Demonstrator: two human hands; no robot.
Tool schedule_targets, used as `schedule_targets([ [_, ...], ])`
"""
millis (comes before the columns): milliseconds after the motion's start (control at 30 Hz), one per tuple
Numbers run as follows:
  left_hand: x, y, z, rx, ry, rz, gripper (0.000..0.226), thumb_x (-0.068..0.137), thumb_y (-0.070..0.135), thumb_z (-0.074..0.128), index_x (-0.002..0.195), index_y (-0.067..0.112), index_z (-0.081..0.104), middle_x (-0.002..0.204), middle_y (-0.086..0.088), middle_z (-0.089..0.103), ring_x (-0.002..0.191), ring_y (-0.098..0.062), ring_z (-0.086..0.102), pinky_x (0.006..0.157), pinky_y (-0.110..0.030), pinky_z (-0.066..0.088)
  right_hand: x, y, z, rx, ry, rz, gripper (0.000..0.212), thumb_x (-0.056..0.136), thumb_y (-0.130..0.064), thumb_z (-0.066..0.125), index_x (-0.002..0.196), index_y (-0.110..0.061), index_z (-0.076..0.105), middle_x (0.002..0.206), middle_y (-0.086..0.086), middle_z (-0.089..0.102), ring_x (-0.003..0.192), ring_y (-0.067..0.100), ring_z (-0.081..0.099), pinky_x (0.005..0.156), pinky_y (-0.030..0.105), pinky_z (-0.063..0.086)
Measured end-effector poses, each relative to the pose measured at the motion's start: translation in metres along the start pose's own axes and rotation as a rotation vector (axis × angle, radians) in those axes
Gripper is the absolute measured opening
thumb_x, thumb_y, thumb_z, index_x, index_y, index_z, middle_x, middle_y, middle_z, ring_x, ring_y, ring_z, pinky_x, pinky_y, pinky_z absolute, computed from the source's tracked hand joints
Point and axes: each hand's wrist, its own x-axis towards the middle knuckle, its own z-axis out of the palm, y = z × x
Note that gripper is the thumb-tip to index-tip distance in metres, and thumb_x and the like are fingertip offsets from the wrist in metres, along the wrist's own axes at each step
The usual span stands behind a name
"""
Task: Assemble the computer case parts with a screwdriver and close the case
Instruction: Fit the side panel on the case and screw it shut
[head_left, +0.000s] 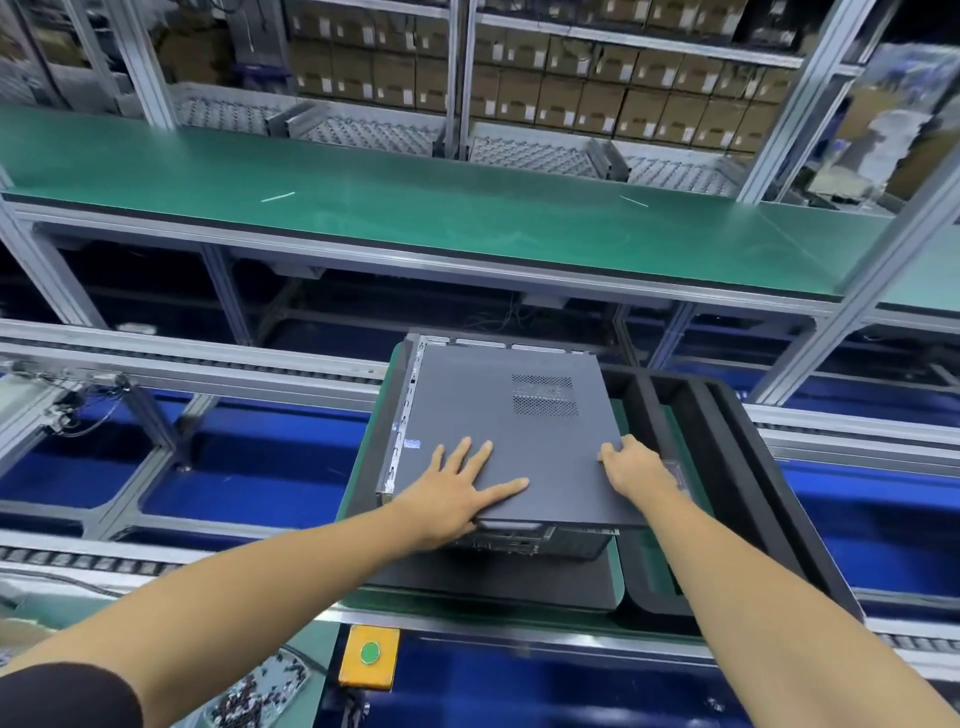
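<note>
A dark grey computer case (498, 540) lies on its side on a black foam pad on a green pallet (358, 499). Its grey side panel (519, 436), with a vent grille toward the far side, lies on top. My left hand (457, 488) presses flat on the panel's near left part, fingers spread straight. My right hand (636, 467) rests at the panel's right edge with fingers curled over that edge. The case's metal frame shows along the panel's left side. No screwdriver is in view.
Black foam ridges (691, 415) stand on the pallet right of the case. The pallet sits on a conveyor with roller rails over blue flooring. A yellow box with a green button (370, 656) is near me. A tray of small screws (254, 691) lies at lower left. A green bench (415, 208) runs behind.
</note>
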Motion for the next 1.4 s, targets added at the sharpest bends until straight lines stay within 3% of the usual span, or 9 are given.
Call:
schedule_targets([
  [167,-0.004,0.006,0.003,0.047,0.029,0.001,0.102,0.099,0.009,0.051,0.149,0.052,-0.027,0.166,-0.024,-0.010,0.149,-0.056,-0.007,0.118,-0.070,0.012,-0.010,-0.005,0.011,-0.336,0.086,0.018,0.059,0.104,-0.047,0.025,0.146,-0.010,0.043,0.132,0.018,0.064,0.124,0.037,0.057,0.114,0.050,0.029],
  [367,-0.013,-0.005,-0.004,0.156,0.082,0.148,0.121,0.088,-0.009,0.064,0.155,0.040,-0.024,0.166,-0.024,-0.001,0.148,-0.057,0.003,0.117,-0.068,0.019,-0.010,-0.008,0.014,-0.311,0.127,0.006,0.054,0.103,-0.045,0.025,0.138,-0.010,0.047,0.126,0.019,0.066,0.118,0.038,0.059,0.110,0.050,0.030],
  [467,-0.013,-0.009,-0.002,0.224,0.093,0.182,0.122,0.085,-0.011,0.067,0.157,0.029,-0.022,0.167,-0.019,-0.003,0.151,-0.052,0.002,0.117,-0.067,0.021,-0.011,-0.010,0.021,-0.261,0.174,-0.015,0.051,0.104,-0.043,0.027,0.132,-0.008,0.050,0.120,0.018,0.069,0.112,0.037,0.062,0.109,0.048,0.033],
  [633,-0.015,-0.008,0.000,0.283,0.161,0.229,0.120,0.083,-0.010,0.070,0.159,0.021,-0.017,0.168,-0.013,0.003,0.152,-0.046,0.010,0.115,-0.066,0.029,-0.013,-0.007,0.028,-0.136,0.275,-0.032,0.039,0.104,-0.037,0.031,0.121,-0.011,0.054,0.101,0.012,0.071,0.088,0.033,0.057,0.095,0.044,0.033],
  [733,-0.017,-0.005,0.004,0.286,0.191,0.222,0.112,0.087,-0.007,0.067,0.160,0.021,-0.014,0.168,-0.012,0.006,0.152,-0.046,0.013,0.113,-0.066,0.031,-0.013,-0.007,0.029,-0.165,0.300,-0.060,0.033,0.105,-0.033,0.031,0.121,-0.014,0.053,0.091,0.007,0.067,0.083,0.032,0.057,0.088,0.042,0.031],
  [833,-0.018,-0.005,0.009,0.278,0.166,0.212,0.104,0.093,-0.004,0.060,0.160,0.022,-0.014,0.169,-0.012,0.005,0.152,-0.045,0.012,0.114,-0.066,0.031,-0.014,-0.006,0.031,-0.218,0.306,-0.072,0.030,0.106,-0.031,0.030,0.121,-0.015,0.051,0.098,0.009,0.072,0.088,0.033,0.063,0.088,0.041,0.033],
  [1100,-0.011,-0.013,0.010,0.232,0.058,0.274,0.092,0.099,-0.001,0.046,0.159,0.028,-0.017,0.169,-0.008,-0.001,0.154,-0.043,0.006,0.117,-0.063,0.027,-0.013,-0.007,0.030,-0.451,0.316,-0.079,0.037,0.102,-0.043,0.027,0.122,-0.020,0.048,0.083,0.005,0.068,0.075,0.026,0.059,0.087,0.041,0.038],
  [1267,-0.004,-0.016,0.007,0.232,0.038,0.289,0.096,0.096,-0.004,0.048,0.159,0.030,-0.016,0.169,-0.007,-0.003,0.154,-0.040,0.008,0.115,-0.062,0.030,-0.011,0.000,0.035,-0.640,0.322,-0.072,0.047,0.100,-0.051,0.026,0.126,-0.021,0.051,0.098,0.004,0.062,0.080,0.023,0.054,0.091,0.043,0.037],
  [1400,0.001,-0.011,0.011,0.237,0.031,0.243,0.094,0.097,-0.005,0.046,0.159,0.026,-0.017,0.169,-0.012,-0.006,0.153,-0.044,0.008,0.110,-0.067,0.034,0.000,0.002,0.034,-0.519,0.343,-0.124,0.050,0.097,-0.054,0.035,0.125,-0.018,0.055,0.120,0.006,0.046,0.111,0.025,0.046,0.100,0.051,0.037],
])
